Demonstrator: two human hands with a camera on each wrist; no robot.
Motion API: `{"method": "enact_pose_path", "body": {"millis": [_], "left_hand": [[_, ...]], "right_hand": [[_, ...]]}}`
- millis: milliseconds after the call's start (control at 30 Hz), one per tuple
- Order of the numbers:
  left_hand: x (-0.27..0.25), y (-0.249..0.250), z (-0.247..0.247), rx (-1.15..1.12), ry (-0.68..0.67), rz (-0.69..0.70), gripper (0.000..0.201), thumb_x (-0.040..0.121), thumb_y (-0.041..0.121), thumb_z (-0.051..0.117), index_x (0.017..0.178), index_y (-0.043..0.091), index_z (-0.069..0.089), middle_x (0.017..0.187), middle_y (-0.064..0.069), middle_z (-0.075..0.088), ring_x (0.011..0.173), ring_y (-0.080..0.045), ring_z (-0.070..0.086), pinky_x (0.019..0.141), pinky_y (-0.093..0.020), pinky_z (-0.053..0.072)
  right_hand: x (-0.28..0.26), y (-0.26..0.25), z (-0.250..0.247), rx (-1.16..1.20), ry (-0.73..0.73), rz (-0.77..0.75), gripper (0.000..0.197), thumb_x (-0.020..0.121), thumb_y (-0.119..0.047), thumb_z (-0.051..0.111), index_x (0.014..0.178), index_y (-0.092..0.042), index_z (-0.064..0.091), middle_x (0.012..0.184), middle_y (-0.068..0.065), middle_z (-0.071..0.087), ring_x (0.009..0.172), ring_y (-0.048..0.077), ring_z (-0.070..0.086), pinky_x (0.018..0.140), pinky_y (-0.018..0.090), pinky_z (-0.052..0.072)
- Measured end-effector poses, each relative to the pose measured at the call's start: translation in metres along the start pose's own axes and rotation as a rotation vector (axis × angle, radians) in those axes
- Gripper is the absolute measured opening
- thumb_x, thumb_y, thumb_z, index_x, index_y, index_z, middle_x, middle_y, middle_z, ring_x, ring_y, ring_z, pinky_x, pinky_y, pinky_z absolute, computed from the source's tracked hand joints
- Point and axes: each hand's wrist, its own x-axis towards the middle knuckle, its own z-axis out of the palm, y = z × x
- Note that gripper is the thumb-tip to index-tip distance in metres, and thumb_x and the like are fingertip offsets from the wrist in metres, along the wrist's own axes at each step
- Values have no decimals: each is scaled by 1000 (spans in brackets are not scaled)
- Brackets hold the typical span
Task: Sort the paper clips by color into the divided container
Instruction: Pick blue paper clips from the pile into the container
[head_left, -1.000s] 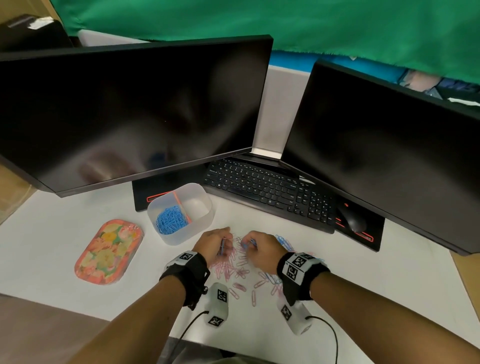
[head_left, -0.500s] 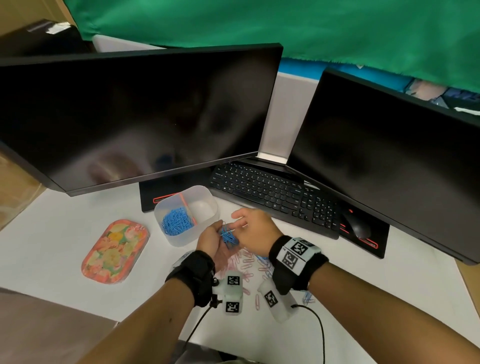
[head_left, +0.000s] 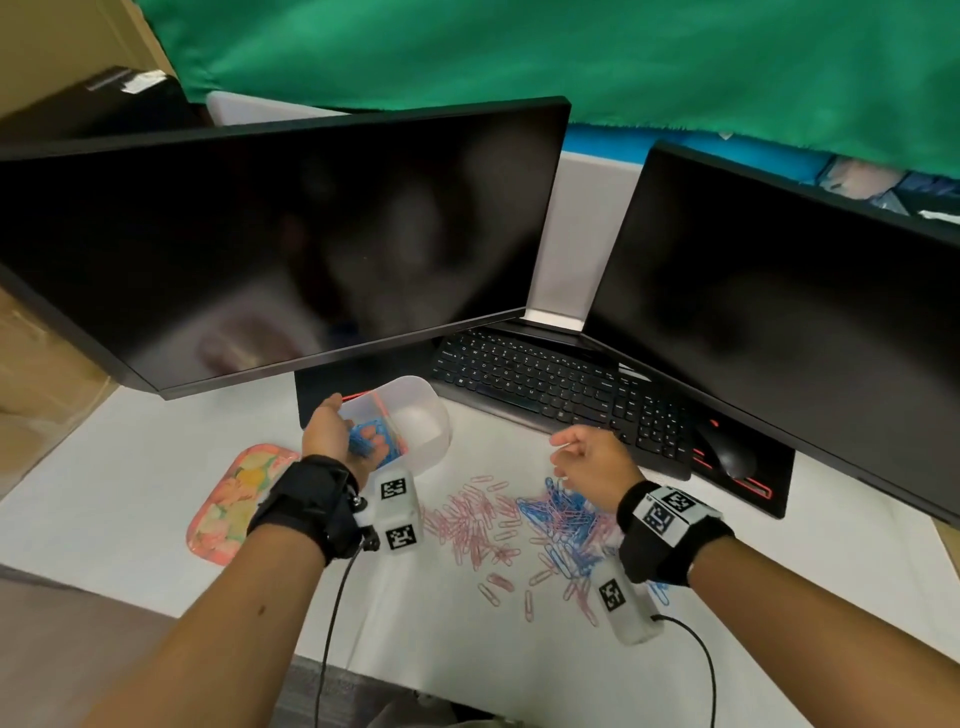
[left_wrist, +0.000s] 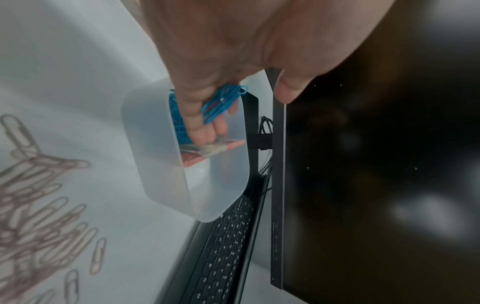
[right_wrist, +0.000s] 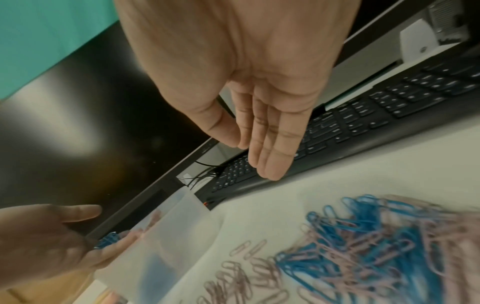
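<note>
The translucent divided container (head_left: 427, 422) stands under the left monitor, with blue paper clips (left_wrist: 179, 125) in its left compartment; the right compartment looks bare. My left hand (head_left: 358, 434) reaches into the left compartment, fingers curled round a bunch of blue clips (left_wrist: 224, 101), thumb sticking out. A mixed pile of pink and blue clips (head_left: 524, 519) lies on the white desk in front of me. My right hand (head_left: 582, 454) hovers above the pile's far right side, fingers straight (right_wrist: 270, 144), holding nothing.
Two dark monitors (head_left: 291, 244) overhang the desk. A black keyboard (head_left: 561, 389) lies just behind the pile, with a mouse (head_left: 724, 452) to its right. A floral tray (head_left: 236, 499) lies left of the container. Loose pink clips (head_left: 498, 587) trail toward the near edge.
My left hand carried the blue clips from above the pile left into the container's left compartment. My right hand let go of them, moved right and opened over the pile.
</note>
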Motion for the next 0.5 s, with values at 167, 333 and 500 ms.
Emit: {"method": "enact_pose_path", "body": {"millis": [167,333,500], "left_hand": [[-1,-5,9,63,0,32,30,92,36,53,116,18,47,120,-12,53,110,-32,53,103,-53,41],[-5,-28,27,654,29,489,53,77,41,62,125,23,49,125,-3,49,111,-25,51,105,-44,41],[-30,-90,53,1117,-375,685,16,90,15,61,104,23,64,104,5,63,87,-13,60,80,-27,49]], "right_hand": [[-2,26,-10,-54,43,57,23,91,-10,49,108,-17,62,104,8,68,92,20,66,79,31,55],[-11,52,-27,-116,107,110,26,89,-6,47,105,-16,65,101,3,65,95,19,63,81,26,48],[-23,78,-31,-238,105,110,27,86,-3,47,97,-16,68,101,2,66,88,17,60,78,22,46]]}}
